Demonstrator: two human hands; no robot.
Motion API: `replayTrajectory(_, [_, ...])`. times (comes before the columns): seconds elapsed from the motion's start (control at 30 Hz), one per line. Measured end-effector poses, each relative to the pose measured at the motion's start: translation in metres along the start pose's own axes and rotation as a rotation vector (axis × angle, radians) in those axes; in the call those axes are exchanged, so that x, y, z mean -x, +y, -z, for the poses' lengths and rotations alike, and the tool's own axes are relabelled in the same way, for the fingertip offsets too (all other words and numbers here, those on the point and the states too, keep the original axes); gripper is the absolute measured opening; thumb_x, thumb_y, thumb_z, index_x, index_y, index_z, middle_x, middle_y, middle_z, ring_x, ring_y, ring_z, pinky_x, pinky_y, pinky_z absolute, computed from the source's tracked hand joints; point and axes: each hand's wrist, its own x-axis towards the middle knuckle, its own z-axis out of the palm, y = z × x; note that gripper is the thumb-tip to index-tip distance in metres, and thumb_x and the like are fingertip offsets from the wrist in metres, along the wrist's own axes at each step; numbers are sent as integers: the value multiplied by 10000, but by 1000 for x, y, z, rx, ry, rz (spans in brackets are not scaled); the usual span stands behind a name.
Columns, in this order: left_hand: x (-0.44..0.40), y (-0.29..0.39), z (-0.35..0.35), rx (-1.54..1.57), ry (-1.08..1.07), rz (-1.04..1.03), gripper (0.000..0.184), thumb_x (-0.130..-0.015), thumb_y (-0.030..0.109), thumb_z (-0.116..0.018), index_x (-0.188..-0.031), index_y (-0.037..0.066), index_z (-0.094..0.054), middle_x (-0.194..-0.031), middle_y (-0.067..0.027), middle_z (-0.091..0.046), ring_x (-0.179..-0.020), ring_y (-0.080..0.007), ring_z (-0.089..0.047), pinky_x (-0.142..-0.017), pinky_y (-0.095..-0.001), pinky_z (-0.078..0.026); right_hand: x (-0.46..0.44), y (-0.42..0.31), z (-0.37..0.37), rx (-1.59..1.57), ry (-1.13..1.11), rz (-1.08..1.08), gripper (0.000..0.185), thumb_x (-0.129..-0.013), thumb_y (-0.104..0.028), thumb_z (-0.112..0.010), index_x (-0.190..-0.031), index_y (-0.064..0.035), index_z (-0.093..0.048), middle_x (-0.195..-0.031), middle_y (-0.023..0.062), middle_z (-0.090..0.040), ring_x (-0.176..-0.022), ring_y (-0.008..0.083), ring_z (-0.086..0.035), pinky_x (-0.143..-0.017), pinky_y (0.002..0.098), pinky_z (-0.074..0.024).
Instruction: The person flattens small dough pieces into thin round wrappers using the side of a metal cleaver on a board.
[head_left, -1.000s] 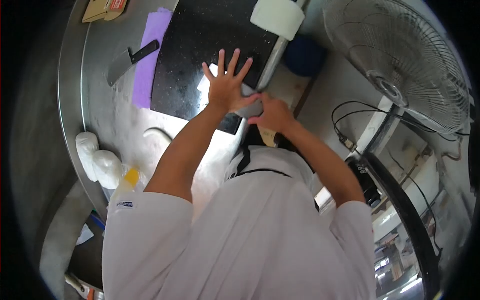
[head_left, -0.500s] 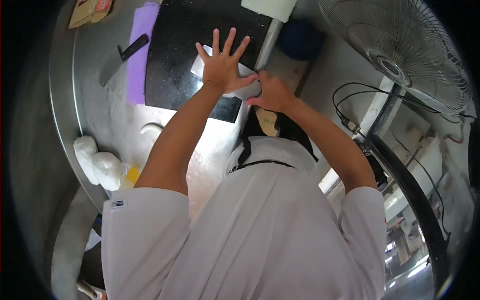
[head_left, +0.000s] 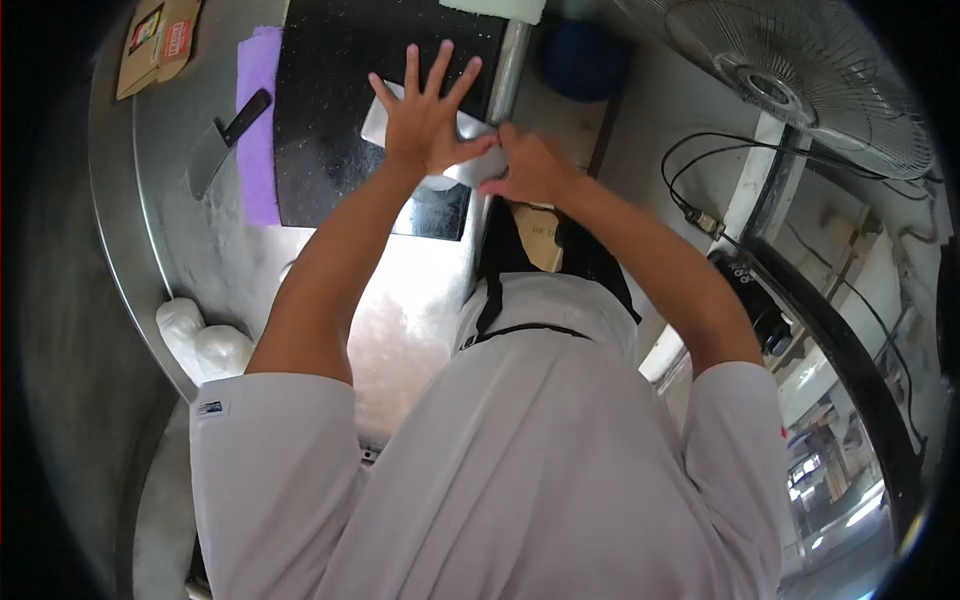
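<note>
A broad, shiny metal blade [head_left: 484,168] lies flat over the black board [head_left: 325,150], near its right edge. My left hand [head_left: 428,130] rests on top of it, palm down, with the fingers spread wide. At the blade's right end, my right hand [head_left: 535,165] grips it between thumb and curled fingers; any handle there is hidden by the hand. A small whitish patch shows at the blade's lower edge, too little to name. Left of the board, a knife with a black handle [head_left: 247,117] lies partly on a folded purple cloth [head_left: 258,185].
The steel worktop [head_left: 400,320] runs under the board. White wrapped bundles [head_left: 205,340] sit at its left rim, a cardboard box [head_left: 160,45] at far left. A fan [head_left: 780,85] and cables [head_left: 690,195] stand to the right. A pale cloth [head_left: 500,8] lies at the top.
The view has shifted a little, moving the board and hands slightly left in the picture. Both hands stay on the blade, which catches more light now.
</note>
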Motion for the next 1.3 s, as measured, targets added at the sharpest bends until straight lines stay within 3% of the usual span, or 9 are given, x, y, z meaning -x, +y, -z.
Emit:
replayTrajectory(0.13, [-24, -15, 4, -20, 166, 56, 1075, -712, 863, -633, -1618, 368, -333, -1712, -101, -224, -1535, -510, -199, -1015, -905, -101, -36, 1, 34, 176, 8, 102, 817, -679, -487, -922, -1205, 12, -547, -934, 292, -706, -967, 498, -691, -844, 503, -567])
replayTrajectory(0.23, [-38, 2, 41, -70, -43, 153, 1135, -711, 775, -700, -1616, 202, -326, -1681, -173, -263, -1560, -433, -184, -1142, -817, -81, -42, 0, 33, 166, 56, 145, 817, -681, -506, -915, -1186, 24, -554, -958, 294, -704, -964, 487, -695, -845, 499, -567])
replayTrajectory(0.37, [26, 20, -8, 49, 55, 27, 1111, -692, 849, -677, -1627, 378, -305, -1726, -115, -182, -1557, -503, -132, -1029, -897, -90, 13, 8, -8, 76, -67, 98, 810, -706, -520, -898, -1174, 43, -552, -974, 298, -699, -969, 489, -694, -855, 498, -560])
replayTrajectory(0.57, [-19, 17, -1, 29, 107, 166, 1092, -722, 875, -618, -1626, 337, -325, -1694, -133, -257, -1555, -498, -133, -1030, -897, -43, -27, 28, 51, 206, -28, 180, 778, -726, -481, -893, -1207, 34, -564, -1028, 279, -708, -981, 440, -708, -850, 508, -566])
replayTrajectory(0.6, [-39, 37, 39, -80, -87, 382, 1138, -718, 770, -701, -1623, 202, -310, -1679, -171, -270, -1564, -429, -174, -1148, -812, -67, -43, 21, 66, 277, -49, 246, 763, -717, -455, -897, -1193, 33, -555, -1018, 288, -703, -976, 451, -702, -844, 505, -568])
replayTrajectory(0.67, [-45, 37, 61, -19, -156, 465, 1129, -737, 758, -688, -1634, 204, -285, -1684, -166, -261, -1571, -414, -161, -1147, -815, -44, -59, 8, 78, 384, -56, 345, 736, -711, -406, -907, -1173, 35, -541, -997, 294, -699, -971, 448, -702, -833, 497, -573])
replayTrajectory(0.87, [10, 32, -6, -25, -27, 186, 1178, -716, 893, -617, -1656, 293, -237, -1716, -187, -161, -1536, -571, -63, -1041, -897, -46, -18, 24, 46, 147, -241, 105, 845, -667, -466, -935, -1222, 34, -540, -1057, 273, -700, -1042, 440, -690, -898, 478, -560])
replayTrajectory(1.07, [-44, 28, 32, -107, 12, 497, 1205, -708, 756, -707, -1640, 140, -256, -1696, -185, -225, -1562, -481, -124, -1140, -816, -48, -84, 33, 72, 324, -144, 314, 796, -707, -496, -900, -1199, 7, -530, -1040, 275, -698, -1029, 464, -683, -861, 510, -558])
replayTrajectory(1.3, [-23, 14, -16, -38, 63, 301, 1260, -699, 907, -601, -1666, 201, -208, -1718, -210, -131, -1553, -542, -26, -1048, -885, -4, -47, 25, 67, 245, -206, 196, 736, -683, -330, -936, -1214, -15, -535, -1031, 248, -716, -1048, 419, -700, -873, 502, -552])
